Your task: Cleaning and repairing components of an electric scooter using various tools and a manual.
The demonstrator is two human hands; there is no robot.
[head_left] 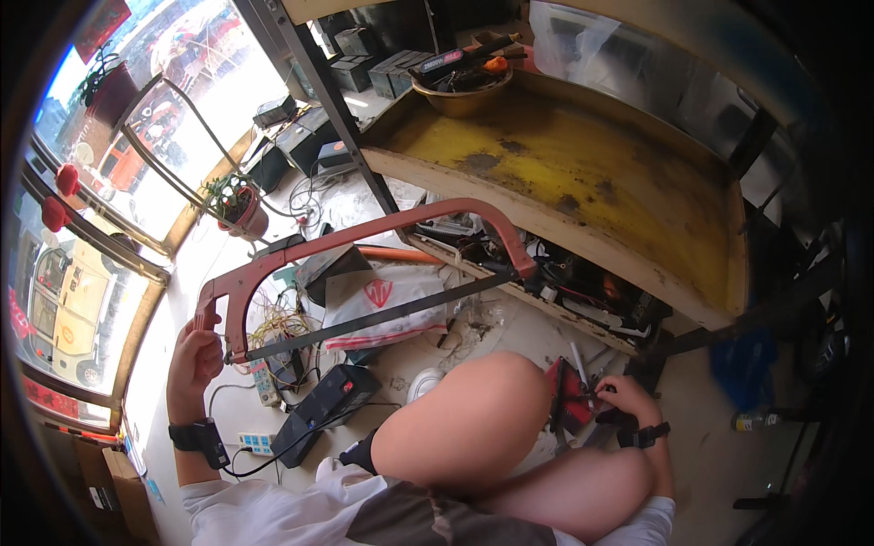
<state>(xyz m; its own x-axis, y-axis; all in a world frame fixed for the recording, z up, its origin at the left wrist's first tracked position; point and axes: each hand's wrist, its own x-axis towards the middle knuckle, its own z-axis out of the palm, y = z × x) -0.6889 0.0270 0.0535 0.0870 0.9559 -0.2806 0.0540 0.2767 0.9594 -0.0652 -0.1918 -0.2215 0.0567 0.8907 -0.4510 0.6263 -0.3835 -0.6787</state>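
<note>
My left hand (194,353) is wrapped round the handle of a hacksaw (364,227) with a red frame and a dark blade. The saw is held up in the air, its far end reaching right toward the shelf unit. Beyond the blade a white plastic bag with a red print (391,314) lies on the floor. My right hand (624,398) is low beside my right knee, fingers curled and closed at a small dark thing I cannot make out. It is next to a red case (572,391) with dark and metal pieces in it, partly hidden by my knee.
A shelf unit with a worn yellow tray (583,168) stands ahead; a bowl of tools (462,86) sits on it. Loose wires (291,323), a black power unit (326,414) and power strips (257,443) lie at left. Potted plants (238,207) stand by the window.
</note>
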